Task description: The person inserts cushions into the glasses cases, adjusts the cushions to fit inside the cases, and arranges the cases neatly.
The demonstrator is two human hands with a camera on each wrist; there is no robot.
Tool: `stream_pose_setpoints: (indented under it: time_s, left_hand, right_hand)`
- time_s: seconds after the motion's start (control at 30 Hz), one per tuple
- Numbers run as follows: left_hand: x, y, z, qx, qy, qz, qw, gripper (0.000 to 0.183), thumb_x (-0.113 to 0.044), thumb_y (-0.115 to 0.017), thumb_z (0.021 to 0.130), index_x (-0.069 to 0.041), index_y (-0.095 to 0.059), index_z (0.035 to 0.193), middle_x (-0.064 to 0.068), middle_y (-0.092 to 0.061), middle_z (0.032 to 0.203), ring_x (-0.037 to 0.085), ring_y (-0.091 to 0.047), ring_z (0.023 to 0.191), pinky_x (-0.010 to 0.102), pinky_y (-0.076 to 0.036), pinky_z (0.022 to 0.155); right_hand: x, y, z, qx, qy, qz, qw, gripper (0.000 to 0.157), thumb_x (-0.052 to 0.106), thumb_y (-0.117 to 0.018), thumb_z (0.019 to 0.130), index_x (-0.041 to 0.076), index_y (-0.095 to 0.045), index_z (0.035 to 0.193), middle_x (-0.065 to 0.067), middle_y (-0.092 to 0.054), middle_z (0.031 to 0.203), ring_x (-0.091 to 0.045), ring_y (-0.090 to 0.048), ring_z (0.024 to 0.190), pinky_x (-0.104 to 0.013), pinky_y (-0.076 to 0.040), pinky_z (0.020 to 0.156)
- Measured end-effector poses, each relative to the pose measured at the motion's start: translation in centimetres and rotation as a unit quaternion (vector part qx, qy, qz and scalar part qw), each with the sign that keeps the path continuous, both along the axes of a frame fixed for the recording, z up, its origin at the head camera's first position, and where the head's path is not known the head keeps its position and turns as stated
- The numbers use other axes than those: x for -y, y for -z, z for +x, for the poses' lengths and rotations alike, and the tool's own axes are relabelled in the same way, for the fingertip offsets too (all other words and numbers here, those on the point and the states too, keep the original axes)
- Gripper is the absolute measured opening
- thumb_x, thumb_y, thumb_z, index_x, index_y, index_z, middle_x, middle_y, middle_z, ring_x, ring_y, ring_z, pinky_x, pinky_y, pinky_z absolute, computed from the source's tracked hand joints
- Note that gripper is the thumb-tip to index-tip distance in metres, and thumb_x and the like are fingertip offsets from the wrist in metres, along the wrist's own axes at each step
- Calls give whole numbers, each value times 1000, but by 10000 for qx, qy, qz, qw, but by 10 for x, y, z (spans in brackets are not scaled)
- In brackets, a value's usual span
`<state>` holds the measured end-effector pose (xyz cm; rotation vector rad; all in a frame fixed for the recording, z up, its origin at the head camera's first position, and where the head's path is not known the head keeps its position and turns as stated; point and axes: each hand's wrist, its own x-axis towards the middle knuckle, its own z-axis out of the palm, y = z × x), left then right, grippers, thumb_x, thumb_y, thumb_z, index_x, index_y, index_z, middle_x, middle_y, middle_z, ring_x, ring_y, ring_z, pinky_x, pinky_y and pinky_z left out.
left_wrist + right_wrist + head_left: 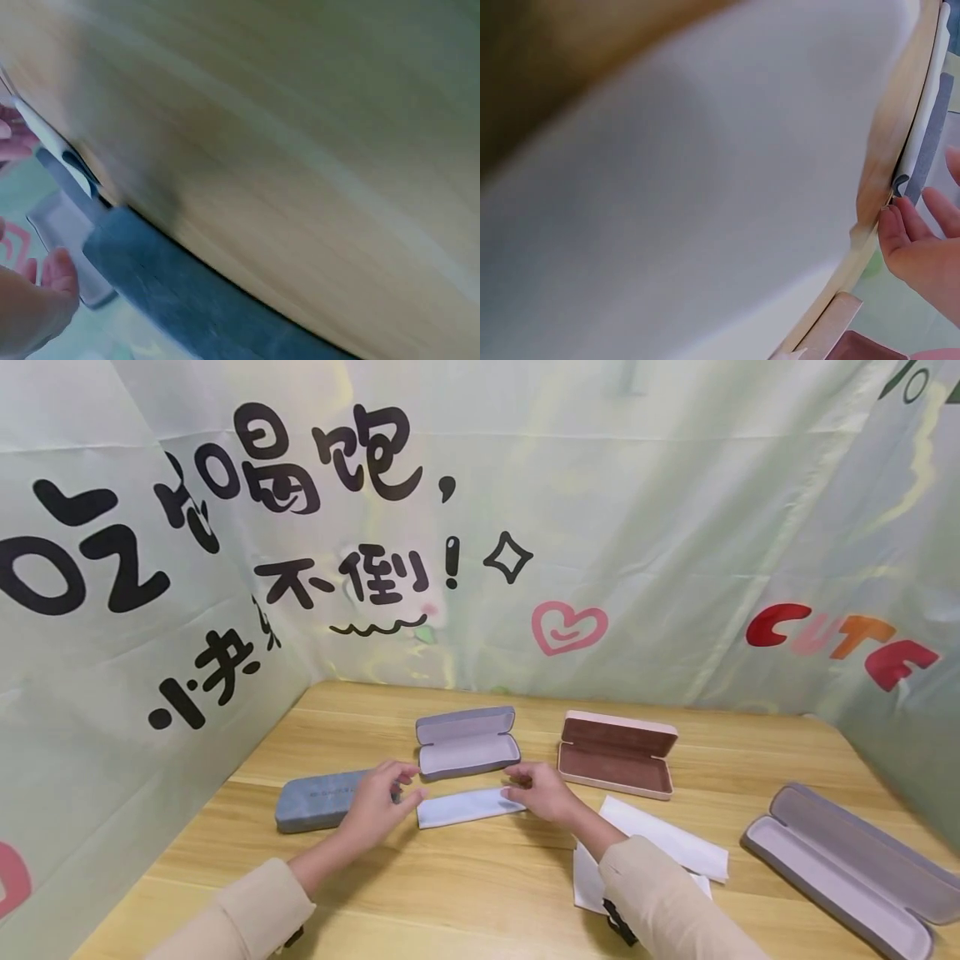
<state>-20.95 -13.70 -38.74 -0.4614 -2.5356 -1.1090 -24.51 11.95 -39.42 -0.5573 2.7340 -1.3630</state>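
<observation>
A folded pale blue cloth (465,808) lies flat on the table between the two hands. The left hand (381,800) hovers by the cloth's left end, its thumb and fingers apart and nothing between them. In front of a closed blue-grey glasses case (309,803), that hand hides the case's right end. At the cloth's other end is the right hand (546,792), fingertips close to the folded edge; whether they touch it is hard to tell. Just behind the cloth stands an open grey-purple glasses case (468,753) with a lilac lining.
An open pink case (617,781) with brown lining stands at the back right. White cloths (667,839) lie partly under the right forearm. A long open purple-grey case (840,881) sits at the table's right side. Printed fabric (660,527) hangs around the wooden table (435,893).
</observation>
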Motion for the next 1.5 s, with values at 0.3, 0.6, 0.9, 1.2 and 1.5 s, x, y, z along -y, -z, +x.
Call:
stream_pose_setpoints:
  time_s: [0.3,0.6,0.9,1.2,1.5]
  left_hand:
    - [-17,6,2,526,247,-1315,9896,33,-1,-67,81,6,-59,111,19,-60,110,32,-58,103,41,-50,84]
    - [-32,4,-3,1067,304,-1888,9757,42,-10,-70,81,9,-56,115,26,-53,111,37,-54,103,46,-47,86]
    - [-37,4,-4,1294,156,-2127,9684,33,-14,-68,83,5,-58,108,20,-54,101,33,-52,95,44,-45,82]
    - [-41,6,-9,1270,118,-2329,9641,19,-10,-66,84,2,-57,96,16,-55,92,29,-50,85,41,-44,77]
    - [-43,0,-11,1479,194,-2385,9596,19,-7,-69,81,4,-59,92,15,-55,88,28,-49,83,40,-42,76]
  right_hand:
    - [4,-1,-1,-168,57,341,9993,31,3,-66,81,-10,-63,108,-21,-66,104,-25,-59,92,-36,-49,81]
    - [8,0,-1,-334,-1,506,9982,29,-1,-67,78,-11,-64,105,-17,-63,93,-18,-49,77,-24,-41,67]
    - [14,2,1,-365,97,874,9955,26,-6,-67,73,-8,-65,99,-14,-60,89,-23,-57,86,-35,-48,79]
    - [16,0,3,39,181,1069,9941,17,-6,-67,74,-1,-64,91,-9,-58,85,-18,-52,81,-33,-46,76]
    - [15,-5,5,216,262,1255,9915,9,-5,-67,74,-2,-60,79,-6,-58,77,-15,-50,74,-27,-43,70]
